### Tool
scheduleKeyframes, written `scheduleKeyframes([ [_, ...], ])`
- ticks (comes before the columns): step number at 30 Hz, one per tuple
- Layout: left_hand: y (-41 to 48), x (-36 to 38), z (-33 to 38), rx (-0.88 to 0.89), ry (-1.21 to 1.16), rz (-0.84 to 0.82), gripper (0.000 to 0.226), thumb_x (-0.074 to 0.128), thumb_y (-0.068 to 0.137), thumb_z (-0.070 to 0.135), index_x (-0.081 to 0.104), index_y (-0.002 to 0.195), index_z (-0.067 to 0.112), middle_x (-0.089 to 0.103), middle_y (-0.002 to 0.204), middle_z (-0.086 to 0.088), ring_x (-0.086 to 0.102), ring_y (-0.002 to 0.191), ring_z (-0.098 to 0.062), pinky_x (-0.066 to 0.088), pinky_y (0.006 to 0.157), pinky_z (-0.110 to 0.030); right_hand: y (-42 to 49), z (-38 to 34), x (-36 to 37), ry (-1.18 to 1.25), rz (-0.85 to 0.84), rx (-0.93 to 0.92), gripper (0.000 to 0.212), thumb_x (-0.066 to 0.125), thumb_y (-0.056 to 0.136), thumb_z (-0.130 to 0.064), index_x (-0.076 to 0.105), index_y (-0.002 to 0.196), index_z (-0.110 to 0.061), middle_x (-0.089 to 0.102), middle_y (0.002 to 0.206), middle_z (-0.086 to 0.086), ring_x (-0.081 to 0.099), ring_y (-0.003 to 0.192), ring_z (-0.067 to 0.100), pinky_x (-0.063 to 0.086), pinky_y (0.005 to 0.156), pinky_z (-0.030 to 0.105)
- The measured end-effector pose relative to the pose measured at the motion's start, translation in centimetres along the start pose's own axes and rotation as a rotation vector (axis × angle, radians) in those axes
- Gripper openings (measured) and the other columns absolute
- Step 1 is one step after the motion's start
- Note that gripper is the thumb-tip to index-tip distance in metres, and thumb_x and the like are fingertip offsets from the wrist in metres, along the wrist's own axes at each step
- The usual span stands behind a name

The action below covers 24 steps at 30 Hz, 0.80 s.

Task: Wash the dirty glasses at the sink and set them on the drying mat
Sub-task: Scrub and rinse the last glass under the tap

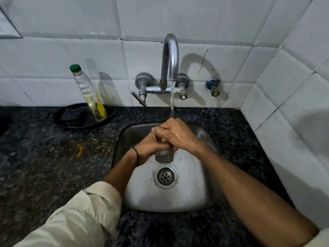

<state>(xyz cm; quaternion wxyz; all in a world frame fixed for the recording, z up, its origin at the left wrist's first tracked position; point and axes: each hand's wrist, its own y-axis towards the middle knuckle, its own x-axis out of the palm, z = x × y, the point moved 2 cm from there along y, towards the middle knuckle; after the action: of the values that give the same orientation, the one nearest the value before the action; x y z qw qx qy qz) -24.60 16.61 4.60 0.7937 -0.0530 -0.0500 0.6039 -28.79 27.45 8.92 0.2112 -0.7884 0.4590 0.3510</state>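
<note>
Rolled sleeve point(85, 211), lower left. Mid-frame my left hand point(147, 147) and right hand point(176, 134) both grip the glass point(163, 156) under the running tap point(170, 56)

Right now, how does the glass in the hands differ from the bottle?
The glass is gripped by the left hand and right hand over the sink; the bottle stands untouched in a black tray. The bottle has a green cap; the glass shows none. Both look clear.

White tiled walls point(195, 18), dark granite counter point(35, 157)
</note>
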Motion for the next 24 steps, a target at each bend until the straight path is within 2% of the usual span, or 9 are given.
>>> scheduleKeyframes([
  [2,-0.2,-0.4,-0.1,0.028,0.015,-0.036,0.024,0.067,0.076,-0.015,0.067,0.093,0.001,0.070,0.090,-0.017,0.069,0.090,-0.024,0.058,0.084,-0.034,-0.3,-0.1,0.2,0.003,-0.038,-0.026,0.042,0.061,0.093,-0.038,0.062,0.054,-0.021,0.061,0.052,-0.004,0.057,0.049,0.008,0.042,0.052,0.021],
  [6,1.4,0.8,-1.4,-0.075,0.440,0.475,0.010,0.067,0.085,0.015,0.061,0.092,0.015,0.068,0.079,-0.001,0.066,0.078,-0.021,0.055,0.063,-0.034,-0.2,-0.9,1.5,-0.050,0.187,0.229,0.052,0.045,0.100,-0.051,0.065,0.070,-0.014,0.058,0.062,0.001,0.058,0.063,0.021,0.044,0.066,0.032],
  [9,1.7,1.5,-2.0,0.025,0.589,0.633,0.007,0.057,0.094,0.022,0.060,0.097,0.015,0.065,0.085,0.000,0.063,0.083,-0.019,0.047,0.070,-0.031,-0.4,-1.6,2.9,-0.086,0.184,0.234,0.053,0.038,0.101,-0.057,0.059,0.072,-0.017,0.057,0.068,0.000,0.056,0.066,0.019,0.042,0.068,0.031],
  [11,1.5,0.2,-2.2,0.097,0.511,0.581,0.003,0.057,0.093,0.016,0.058,0.095,0.015,0.063,0.083,0.005,0.061,0.082,-0.015,0.048,0.073,-0.030,-1.3,-1.2,3.3,-0.085,0.101,0.129,0.041,0.042,0.102,-0.046,0.058,0.075,-0.019,0.060,0.074,0.001,0.058,0.069,0.018,0.043,0.067,0.030],
  [14,1.0,-2.5,-3.1,0.111,0.525,0.351,0.040,0.073,0.069,0.033,0.065,0.106,0.019,0.068,0.100,0.011,0.064,0.096,-0.004,0.053,0.091,-0.029,-2.8,1.2,3.0,-0.076,-0.191,-0.092,0.013,0.052,0.094,-0.019,0.064,0.099,-0.014,0.066,0.102,0.005,0.062,0.090,0.021,0.049,0.078,0.034],
  [17,0.6,-2.6,-3.3,0.052,0.577,0.183,0.064,0.086,0.051,0.020,0.065,0.112,0.023,0.068,0.106,0.012,0.066,0.098,-0.006,0.055,0.090,-0.032,-2.7,3.2,0.5,-0.586,-0.465,-0.449,0.039,0.057,0.084,-0.003,0.061,0.120,-0.020,0.060,0.129,0.002,0.053,0.121,0.020,0.038,0.108,0.047],
  [19,0.8,-1.1,-3.0,0.028,0.558,0.135,0.071,0.088,0.054,0.010,0.062,0.120,0.023,0.064,0.109,0.017,0.063,0.097,0.002,0.053,0.091,-0.019,-2.0,3.1,-0.4,-0.837,-0.509,-0.560,0.045,0.061,0.081,-0.002,0.057,0.121,-0.023,0.057,0.132,-0.001,0.047,0.131,0.019,0.023,0.118,0.048],
  [21,1.5,-0.2,-3.0,0.060,0.564,0.159,0.068,0.089,0.057,0.011,0.063,0.119,0.024,0.065,0.104,0.017,0.062,0.092,0.006,0.051,0.086,-0.012,-1.5,2.4,0.2,-0.844,-0.494,-0.481,0.035,0.062,0.081,-0.008,0.057,0.114,-0.020,0.060,0.125,0.002,0.052,0.124,0.023,0.030,0.115,0.042],
  [24,1.7,0.0,-3.2,0.101,0.552,0.318,0.045,0.084,0.068,0.014,0.064,0.107,0.025,0.065,0.094,0.015,0.062,0.086,0.009,0.050,0.080,-0.009,-0.9,1.2,1.7,-0.504,-0.434,-0.023,0.020,0.057,0.087,-0.011,0.061,0.105,-0.018,0.063,0.103,0.005,0.059,0.101,0.027,0.049,0.084,0.031],
])
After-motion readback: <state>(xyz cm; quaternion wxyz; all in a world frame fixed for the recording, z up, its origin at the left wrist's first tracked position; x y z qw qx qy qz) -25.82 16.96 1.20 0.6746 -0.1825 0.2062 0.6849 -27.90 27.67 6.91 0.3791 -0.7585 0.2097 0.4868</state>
